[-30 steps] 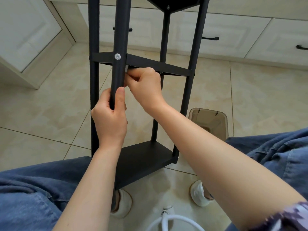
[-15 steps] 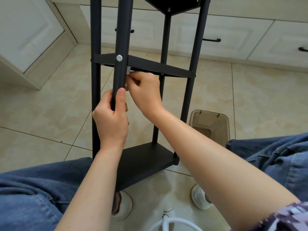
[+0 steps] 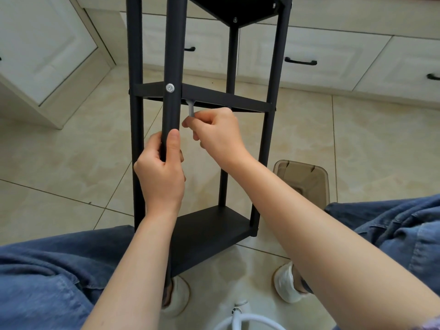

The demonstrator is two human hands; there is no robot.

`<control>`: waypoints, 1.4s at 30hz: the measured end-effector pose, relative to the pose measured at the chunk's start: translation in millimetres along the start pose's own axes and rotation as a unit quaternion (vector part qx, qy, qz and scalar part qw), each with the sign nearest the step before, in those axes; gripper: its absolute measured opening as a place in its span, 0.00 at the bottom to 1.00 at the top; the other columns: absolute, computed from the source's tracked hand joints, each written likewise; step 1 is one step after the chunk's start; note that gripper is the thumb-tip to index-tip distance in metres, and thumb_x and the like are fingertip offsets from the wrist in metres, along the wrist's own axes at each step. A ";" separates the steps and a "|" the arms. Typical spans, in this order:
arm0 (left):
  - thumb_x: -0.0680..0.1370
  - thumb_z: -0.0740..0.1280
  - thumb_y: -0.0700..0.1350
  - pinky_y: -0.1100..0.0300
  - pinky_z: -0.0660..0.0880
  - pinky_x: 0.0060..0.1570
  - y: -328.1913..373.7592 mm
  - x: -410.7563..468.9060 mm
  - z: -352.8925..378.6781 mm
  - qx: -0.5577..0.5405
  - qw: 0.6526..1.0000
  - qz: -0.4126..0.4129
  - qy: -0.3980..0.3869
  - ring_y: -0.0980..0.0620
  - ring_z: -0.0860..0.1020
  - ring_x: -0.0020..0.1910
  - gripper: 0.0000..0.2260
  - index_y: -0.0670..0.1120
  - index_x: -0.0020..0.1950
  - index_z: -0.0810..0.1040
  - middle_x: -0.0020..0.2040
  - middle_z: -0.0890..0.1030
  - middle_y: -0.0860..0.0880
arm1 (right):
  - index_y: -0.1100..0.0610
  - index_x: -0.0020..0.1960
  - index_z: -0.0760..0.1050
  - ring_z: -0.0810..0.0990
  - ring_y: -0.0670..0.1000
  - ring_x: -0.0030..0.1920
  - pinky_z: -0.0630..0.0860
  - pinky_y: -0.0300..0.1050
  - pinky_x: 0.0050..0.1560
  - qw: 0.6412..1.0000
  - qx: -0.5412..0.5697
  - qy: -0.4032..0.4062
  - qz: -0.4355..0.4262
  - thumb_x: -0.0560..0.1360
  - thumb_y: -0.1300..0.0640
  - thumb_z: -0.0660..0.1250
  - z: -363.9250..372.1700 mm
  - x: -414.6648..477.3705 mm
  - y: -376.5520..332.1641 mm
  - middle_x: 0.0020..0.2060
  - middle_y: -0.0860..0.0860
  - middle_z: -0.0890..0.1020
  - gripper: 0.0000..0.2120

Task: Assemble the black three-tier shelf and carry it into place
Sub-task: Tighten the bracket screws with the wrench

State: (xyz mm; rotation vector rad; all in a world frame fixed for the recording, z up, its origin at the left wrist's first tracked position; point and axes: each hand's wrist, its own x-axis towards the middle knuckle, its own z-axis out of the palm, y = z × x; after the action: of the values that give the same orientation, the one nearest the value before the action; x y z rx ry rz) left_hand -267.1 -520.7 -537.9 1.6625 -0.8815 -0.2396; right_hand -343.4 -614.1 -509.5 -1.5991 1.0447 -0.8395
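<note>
Shelf [image 3: 209, 232], black, three-tier: stood upright on tiled floor [image 3: 59, 144] between person's knees, near white cabinets [image 3: 309, 51]. Near post [image 3: 172, 67] gripped by left hand [image 3: 162, 172], closed around it below silver screw [image 3: 169, 87]. Small white hex key [image 3: 191, 108] pinched in right hand [image 3: 216, 132], tip set under middle tier [image 3: 214, 97]. Brown translucent bin [image 3: 304, 179] at right.

Black three-tier shelf [image 3: 207, 227], standing upright on pale floor tiles: four round posts, flat matte tiers, silver bolt head [image 3: 169, 87] showing on the near post at the middle tier.
</note>
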 end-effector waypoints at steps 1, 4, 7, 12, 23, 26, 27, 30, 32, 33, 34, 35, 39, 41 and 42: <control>0.80 0.58 0.64 0.53 0.75 0.34 -0.1 0.0 0.1 0.002 1.000 0.001 0.000 0.47 0.77 0.33 0.19 0.50 0.48 0.78 0.35 0.77 0.52 | 0.60 0.47 0.85 0.76 0.46 0.34 0.74 0.42 0.37 1.000 -0.005 -0.001 0.000 0.78 0.60 0.66 -0.4 0.6 -0.8 0.27 0.45 0.77 0.10; 0.80 0.58 0.64 0.53 0.75 0.34 -0.4 0.5 -0.1 0.004 1.000 0.003 0.000 0.47 0.78 0.33 0.19 0.50 0.48 0.78 0.35 0.77 0.52 | 0.59 0.50 0.85 0.77 0.44 0.33 0.73 0.40 0.38 1.000 -0.009 -0.004 0.004 0.79 0.59 0.66 -2.1 2.5 -2.3 0.28 0.46 0.78 0.09; 0.80 0.58 0.64 0.54 0.74 0.34 0.1 1.0 -0.1 0.005 1.000 0.005 -0.001 0.47 0.77 0.32 0.17 0.53 0.47 0.77 0.35 0.77 0.52 | 0.59 0.50 0.85 0.77 0.43 0.33 0.73 0.41 0.39 1.000 -0.004 0.002 0.007 0.79 0.59 0.66 -3.9 4.2 -3.9 0.28 0.47 0.80 0.09; 0.80 0.58 0.63 0.54 0.74 0.33 2.7 1.7 0.9 0.011 1.000 0.011 -0.007 0.47 0.77 0.32 0.13 0.58 0.43 0.75 0.35 0.77 0.51 | 0.58 0.46 0.85 0.73 0.38 0.26 0.72 0.39 0.39 1.000 -0.011 0.008 0.007 0.79 0.59 0.67 -7.6 5.3 -5.4 0.29 0.46 0.81 0.09; 0.80 0.59 0.63 0.55 0.73 0.33 2.7 1.3 0.9 0.004 1.000 0.006 -0.007 0.48 0.76 0.31 0.14 0.56 0.44 0.75 0.34 0.76 0.53 | 0.59 0.44 0.85 0.77 0.41 0.28 0.78 0.37 0.35 0.999 -0.034 -0.020 -0.005 0.79 0.59 0.67 -12.0 5.3 -9.1 0.29 0.45 0.82 0.09; 0.80 0.59 0.63 0.55 0.73 0.32 4.1 0.8 1.4 0.000 1.000 0.005 -0.009 0.49 0.76 0.31 0.13 0.57 0.44 0.75 0.34 0.76 0.53 | 0.59 0.43 0.85 0.76 0.40 0.28 0.78 0.37 0.36 1.000 -0.022 -0.010 -0.011 0.79 0.60 0.67 -12.0 5.0 -6.5 0.29 0.46 0.82 0.10; 0.80 0.59 0.63 0.56 0.73 0.32 4.2 0.7 1.7 -0.001 1.000 0.005 -0.010 0.49 0.76 0.31 0.13 0.57 0.44 0.75 0.34 0.76 0.53 | 0.59 0.42 0.85 0.76 0.40 0.27 0.77 0.36 0.35 1.000 -0.024 -0.006 -0.014 0.79 0.60 0.67 -11.5 4.9 -5.4 0.29 0.46 0.82 0.10; 0.79 0.59 0.64 0.56 0.73 0.33 3.9 0.4 2.4 -0.002 1.000 0.003 -0.010 0.49 0.76 0.32 0.16 0.54 0.46 0.77 0.34 0.76 0.53 | 0.59 0.42 0.84 0.76 0.40 0.26 0.77 0.35 0.35 1.000 -0.019 0.008 -0.023 0.79 0.60 0.67 -8.1 4.3 -2.5 0.30 0.47 0.83 0.10; 0.79 0.59 0.64 0.55 0.74 0.33 3.3 0.1 2.9 -0.002 1.000 0.004 -0.009 0.49 0.77 0.32 0.18 0.51 0.48 0.78 0.34 0.77 0.53 | 0.60 0.44 0.84 0.77 0.40 0.26 0.77 0.35 0.34 0.999 -0.007 0.016 -0.027 0.79 0.60 0.67 -4.4 3.7 -0.6 0.31 0.50 0.83 0.09; 0.80 0.59 0.64 0.55 0.74 0.33 3.0 -0.1 3.1 -0.002 1.000 0.005 -0.009 0.49 0.77 0.32 0.18 0.51 0.48 0.78 0.35 0.77 0.53 | 0.61 0.44 0.84 0.77 0.40 0.27 0.77 0.35 0.34 0.999 -0.001 0.022 -0.030 0.79 0.61 0.67 -2.4 3.7 0.4 0.31 0.50 0.83 0.09; 0.80 0.59 0.63 0.56 0.74 0.33 3.0 -0.5 3.2 -0.001 1.000 0.006 -0.010 0.49 0.77 0.32 0.18 0.50 0.48 0.78 0.34 0.77 0.53 | 0.61 0.43 0.84 0.78 0.41 0.27 0.78 0.36 0.34 0.999 0.007 0.027 -0.031 0.79 0.61 0.67 -0.3 4.0 1.6 0.31 0.51 0.83 0.10; 0.80 0.59 0.63 0.56 0.74 0.33 3.1 -0.7 3.2 0.000 1.000 0.007 -0.011 0.49 0.77 0.32 0.18 0.51 0.48 0.78 0.34 0.77 0.53 | 0.61 0.42 0.84 0.78 0.41 0.27 0.78 0.36 0.34 0.999 0.017 0.035 -0.032 0.79 0.61 0.67 1.7 4.5 2.7 0.31 0.51 0.83 0.10; 0.80 0.59 0.62 0.56 0.73 0.32 2.7 -1.4 2.9 -0.004 1.000 0.011 -0.015 0.49 0.76 0.31 0.17 0.51 0.49 0.78 0.33 0.76 0.54 | 0.63 0.41 0.83 0.83 0.47 0.30 0.82 0.43 0.40 0.997 0.046 0.061 -0.031 0.79 0.62 0.68 11.7 7.7 5.2 0.30 0.52 0.83 0.10; 0.80 0.59 0.63 0.56 0.73 0.32 2.6 -1.0 2.7 -0.006 1.000 0.009 -0.017 0.49 0.76 0.31 0.17 0.51 0.50 0.79 0.33 0.76 0.55 | 0.64 0.41 0.84 0.85 0.52 0.34 0.83 0.52 0.45 0.995 0.050 0.073 -0.038 0.79 0.62 0.68 17.4 9.3 5.8 0.33 0.55 0.85 0.10; 0.80 0.59 0.63 0.56 0.72 0.32 2.8 -0.7 2.9 -0.007 1.000 0.008 -0.018 0.49 0.76 0.31 0.17 0.52 0.49 0.79 0.33 0.76 0.55 | 0.64 0.42 0.84 0.85 0.53 0.35 0.82 0.54 0.45 0.995 0.049 0.077 -0.044 0.79 0.62 0.68 19.8 10.2 6.0 0.34 0.56 0.85 0.10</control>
State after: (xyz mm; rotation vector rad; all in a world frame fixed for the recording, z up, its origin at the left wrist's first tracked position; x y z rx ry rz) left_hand -270.5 -522.6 -536.5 1.6429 -0.9177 -0.2653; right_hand -323.1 -617.0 -520.0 -1.5255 1.0303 -1.0716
